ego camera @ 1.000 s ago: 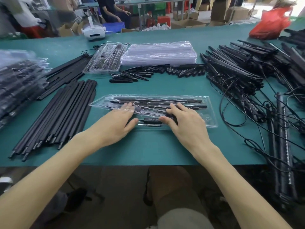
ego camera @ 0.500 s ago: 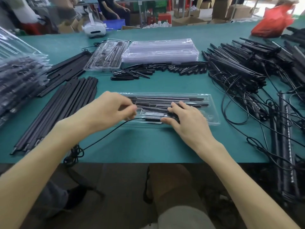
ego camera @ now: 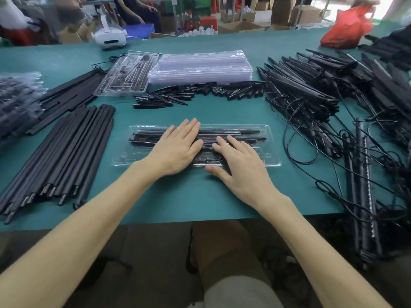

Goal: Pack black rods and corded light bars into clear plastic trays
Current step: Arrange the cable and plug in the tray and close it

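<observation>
Tray (ego camera: 273,162): clear, flat on the green surface (ego camera: 200,196) straight ahead of the person; long axis left to right; black rods and a corded part lie lengthwise in its channels.
Left hand (ego camera: 178,150): released, palm down, fingers straight, pressing on the tray's middle; grasps nothing.
Right hand (ego camera: 241,167): released, flat just beside the left hand, fingers spread over the tray's right-centre, thumb at the near rim; grasps nothing.
Key relation: both hands rest on top of the tray, fingers pointing across its long axis; neither is the nearer.
Step, as judged: seating the parts down into the channels; the tray looks filled and is likely ready to be moved off.
Loose rods (ego camera: 66,156): bundle left of the tray, long axis running away from the person; the left hand is nearer.
Light bars (ego camera: 311,94): tangled pile with cords, right of the tray; the right hand is nearer.
Empty trays (ego camera: 200,65): stack beyond the tray, parallel to it.
Short pieces (ego camera: 195,94): between that stack and the tray.
</observation>
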Demonstrator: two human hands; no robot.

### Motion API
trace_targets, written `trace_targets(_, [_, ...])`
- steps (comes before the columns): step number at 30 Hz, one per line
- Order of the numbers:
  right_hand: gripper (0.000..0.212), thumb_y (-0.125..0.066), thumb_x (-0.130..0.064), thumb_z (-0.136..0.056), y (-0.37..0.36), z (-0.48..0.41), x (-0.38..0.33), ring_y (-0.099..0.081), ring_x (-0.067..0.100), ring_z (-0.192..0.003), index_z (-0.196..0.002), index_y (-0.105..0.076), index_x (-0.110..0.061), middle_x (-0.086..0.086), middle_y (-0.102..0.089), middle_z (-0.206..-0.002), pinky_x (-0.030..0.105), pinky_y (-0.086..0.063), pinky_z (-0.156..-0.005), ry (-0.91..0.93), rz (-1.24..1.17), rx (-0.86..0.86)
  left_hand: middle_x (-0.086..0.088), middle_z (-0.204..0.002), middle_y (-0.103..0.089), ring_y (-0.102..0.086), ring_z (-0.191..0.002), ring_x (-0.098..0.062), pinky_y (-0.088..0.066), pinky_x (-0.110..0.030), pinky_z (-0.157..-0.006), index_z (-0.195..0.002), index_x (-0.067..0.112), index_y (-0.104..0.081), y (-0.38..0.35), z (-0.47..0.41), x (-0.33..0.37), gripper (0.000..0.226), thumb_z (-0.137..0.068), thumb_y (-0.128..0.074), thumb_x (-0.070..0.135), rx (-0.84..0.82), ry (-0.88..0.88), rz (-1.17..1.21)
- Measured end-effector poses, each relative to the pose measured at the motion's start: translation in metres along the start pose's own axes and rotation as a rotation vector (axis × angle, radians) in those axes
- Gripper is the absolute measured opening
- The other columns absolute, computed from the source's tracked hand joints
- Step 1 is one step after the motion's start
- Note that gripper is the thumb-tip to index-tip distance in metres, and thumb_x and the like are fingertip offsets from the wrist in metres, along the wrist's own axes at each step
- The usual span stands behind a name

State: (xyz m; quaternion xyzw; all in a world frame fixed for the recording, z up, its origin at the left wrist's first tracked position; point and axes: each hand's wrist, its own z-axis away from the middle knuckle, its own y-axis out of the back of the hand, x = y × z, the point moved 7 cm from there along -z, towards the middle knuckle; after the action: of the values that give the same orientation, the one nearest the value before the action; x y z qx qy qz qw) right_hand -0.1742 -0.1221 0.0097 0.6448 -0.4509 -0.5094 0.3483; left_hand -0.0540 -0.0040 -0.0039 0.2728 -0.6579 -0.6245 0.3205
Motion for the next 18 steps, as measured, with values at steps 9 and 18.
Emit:
trace_targets(9, [0.027,-0.055,-0.02,-0.101,0.047,0.023,0.054,-0.044,0.01,-0.125,-0.127,-0.062,-0.016,-0.007,-0.062,-0.125,0.024,-0.038,-0.103,-0.289,-0.337,0.392,0.009,-0.168,0.001,0.003,-0.154,-0.007,0.002,-0.035,-0.126,-0.162,0.023,-0.005,0.002,-0.004,-0.011,0.063,-0.105,-0.015,0.049,0.023,-0.026,0.016])
trace_targets(18, [0.018,-0.05,-0.027,-0.097,0.042,0.017,0.088,-0.05,0.031,-0.075,-0.09,-0.056,-0.011,0.007,-0.058,-0.082,0.035,-0.036,-0.064,-0.613,-0.176,0.151,0.012,-0.168,-0.004,-0.001,-0.154,-0.004,-0.002,-0.035,-0.126,-0.161,0.027,-0.01,0.003,-0.015,-0.024,0.061,-0.106,-0.019,0.05,0.043,-0.035,0.05])
